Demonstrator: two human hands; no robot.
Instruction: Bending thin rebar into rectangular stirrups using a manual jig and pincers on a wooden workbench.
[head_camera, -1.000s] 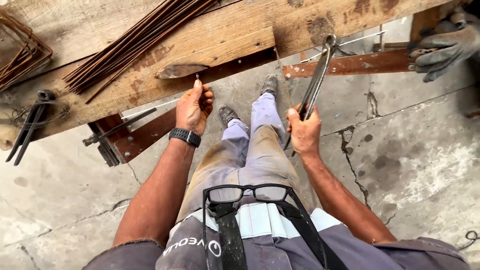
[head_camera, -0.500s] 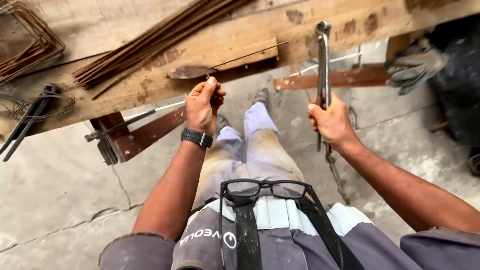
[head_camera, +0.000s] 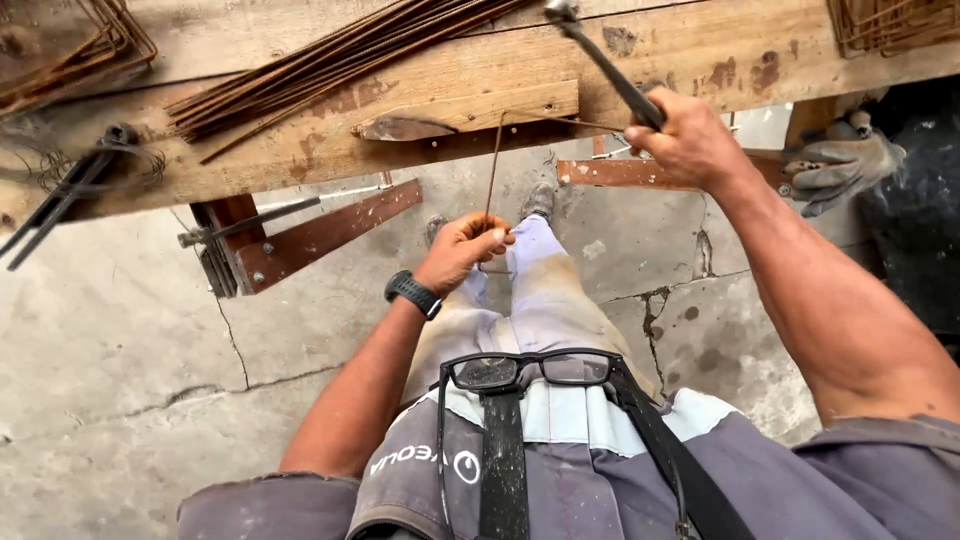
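Observation:
My left hand, with a black watch on the wrist, grips the near end of a thin rusty steel rod that runs up to the wooden workbench. The rod bends sharply at the bench edge and continues to the right. My right hand is closed round the handle of a long metal bending lever, which reaches up and left over the bench top. A small wooden block is fixed to the bench just left of the bend.
A bundle of rusty rods lies across the bench. Bent rod frames sit at the far left and top right. A dark tool rests at the left end. Another person's gloved hand is at the right. Cracked concrete floor lies below.
My right hand has swung the lever up and over the bench. My left hand has drawn back from the bench edge towards me, and the rod now shows a bend.

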